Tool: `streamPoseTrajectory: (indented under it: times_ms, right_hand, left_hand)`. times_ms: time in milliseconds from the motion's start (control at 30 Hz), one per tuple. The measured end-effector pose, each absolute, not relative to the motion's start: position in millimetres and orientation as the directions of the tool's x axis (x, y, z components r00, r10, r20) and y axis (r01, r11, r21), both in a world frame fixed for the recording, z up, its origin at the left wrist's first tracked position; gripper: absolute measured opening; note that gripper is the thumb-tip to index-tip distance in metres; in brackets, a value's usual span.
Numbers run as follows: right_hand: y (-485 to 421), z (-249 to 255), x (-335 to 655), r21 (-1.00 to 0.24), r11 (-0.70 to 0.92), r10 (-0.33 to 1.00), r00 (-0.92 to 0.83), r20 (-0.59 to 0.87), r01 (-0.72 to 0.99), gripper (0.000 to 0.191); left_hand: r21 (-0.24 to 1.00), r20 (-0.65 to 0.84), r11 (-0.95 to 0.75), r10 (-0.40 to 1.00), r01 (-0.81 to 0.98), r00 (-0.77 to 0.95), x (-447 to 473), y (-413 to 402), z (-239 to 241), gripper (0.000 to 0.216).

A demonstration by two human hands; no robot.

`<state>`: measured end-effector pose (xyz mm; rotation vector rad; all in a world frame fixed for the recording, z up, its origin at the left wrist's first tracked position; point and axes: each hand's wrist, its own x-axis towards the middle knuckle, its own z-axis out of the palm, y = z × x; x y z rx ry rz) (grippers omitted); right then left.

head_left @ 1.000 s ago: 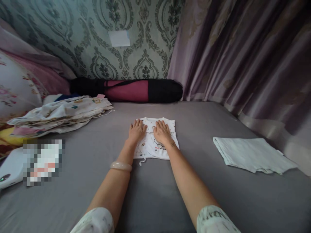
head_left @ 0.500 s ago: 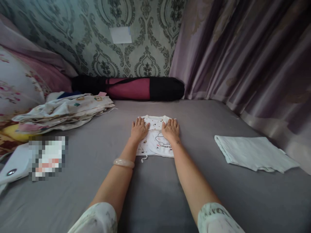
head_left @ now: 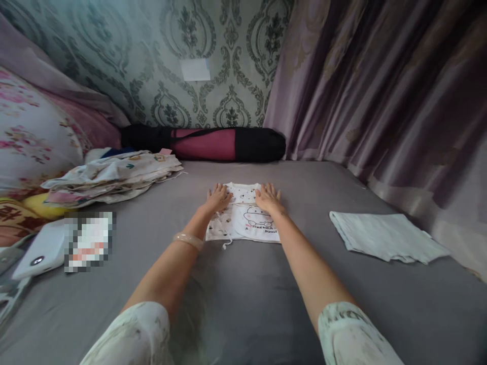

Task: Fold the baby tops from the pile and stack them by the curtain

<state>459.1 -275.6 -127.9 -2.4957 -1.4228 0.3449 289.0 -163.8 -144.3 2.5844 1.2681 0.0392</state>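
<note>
A small white baby shirt lies folded and flat on the grey sheet, straight ahead of me. It carries small dark prints, a line-drawn car with lettering on its lower half, and a white tie string hanging past the bottom edge. My left hand rests on the shirt's upper left side, fingers spread. On the upper right side lies my right hand, palm down with its fingers apart. Neither hand grips the cloth. The palms hide the shirt's side edges.
A folded pale cloth lies to the right. Crumpled printed clothes are heaped at the left, with a white device and a blurred-out item nearer me. A black and red long bag lies along the wall.
Both hands have shifted slightly outward and more of the shirt's lower part shows, including the car print. The camera view has tilted and moved a little.
</note>
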Motion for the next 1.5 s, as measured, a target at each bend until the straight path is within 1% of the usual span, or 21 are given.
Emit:
streamPoseTrajectory:
  times_ms: [67, 100, 167, 267, 400, 600, 700, 800, 900, 1067, 1133, 1267, 1400, 1500]
  right_hand:
    - [-281.2, -127.8, 455.2, -0.283, -0.353, 0.927, 0.374, 0.022, 0.892, 0.059]
    - [-284.0, -128.5, 452.5, -0.264, -0.281, 0.951, 0.304, 0.049, 0.923, 0.058]
    - [-288.2, -130.9, 446.8, -0.240, -0.167, 0.981, 0.186, 0.057, 0.956, 0.057]
    - [-291.0, -136.2, 441.5, -0.220, -0.087, 0.995, 0.097, 0.035, 0.972, 0.057]
    - [-292.0, -147.3, 441.9, -0.215, -0.072, 0.997, 0.079, 0.022, 0.974, 0.057]
    - [-291.6, -158.1, 445.2, -0.214, -0.063, 0.994, 0.079, 0.070, 0.975, 0.056]
    - [-293.4, -156.2, 444.9, -0.245, -0.053, 0.995, 0.073, 0.073, 0.968, 0.055]
    - [-304.2, -151.6, 442.7, -0.293, -0.051, 0.995, 0.075, 0.072, 0.955, 0.055]
    - [-326.9, -145.5, 439.2, -0.310, -0.033, 0.996, 0.058, 0.072, 0.950, 0.054]
    - [-378.1, -133.6, 435.4, -0.283, 0.115, 0.984, -0.071, 0.162, 0.952, 0.041]
    - [-397.7, -130.1, 435.2, -0.285, 0.154, 0.977, -0.102, 0.188, 0.946, 0.036]
    - [-427.9, -130.6, 437.3, -0.294, 0.187, 0.967, -0.124, 0.221, 0.937, 0.029]
    - [-441.3, -137.4, 442.4, -0.279, 0.210, 0.959, -0.141, 0.247, 0.937, 0.028]
    - [-442.0, -138.6, 446.2, -0.268, 0.231, 0.956, -0.166, 0.242, 0.935, 0.027]
  left_hand:
    - [0.221, -0.025, -0.674, 0.718, 0.704, 0.695, 287.6, -171.7, -142.6, 0.058]
    - [0.204, 0.001, -0.723, 0.674, 0.660, 0.738, 287.6, -176.4, -142.9, 0.057]
    - [0.165, 0.034, -0.794, 0.597, 0.585, 0.801, 288.9, -185.2, -145.5, 0.056]
    - [0.116, 0.070, -0.836, 0.545, 0.536, 0.836, 291.8, -193.8, -152.1, 0.056]
    - [0.120, 0.052, -0.828, 0.556, 0.547, 0.830, 292.7, -197.0, -161.5, 0.058]
    - [0.116, 0.044, -0.816, 0.574, 0.566, 0.818, 292.4, -197.8, -165.2, 0.058]
    - [0.128, 0.057, -0.818, 0.571, 0.561, 0.819, 290.6, -201.5, -160.8, 0.059]
    - [0.133, 0.111, -0.828, 0.559, 0.545, 0.822, 282.5, -209.1, -153.8, 0.057]
    - [0.136, 0.149, -0.859, 0.510, 0.494, 0.847, 265.9, -219.2, -145.3, 0.051]
    - [0.185, 0.206, -0.925, 0.367, 0.332, 0.907, 223.7, -236.2, -132.4, 0.050]
    - [0.200, 0.218, -0.929, 0.351, 0.310, 0.911, 205.9, -242.1, -129.2, 0.051]
    - [0.227, 0.179, -0.924, 0.350, 0.307, 0.919, 177.7, -249.4, -127.0, 0.047]
    - [0.254, 0.164, -0.927, 0.322, 0.275, 0.932, 164.3, -249.1, -128.9, 0.035]
    - [0.250, 0.178, -0.943, 0.266, 0.218, 0.947, 161.5, -246.9, -130.6, 0.032]
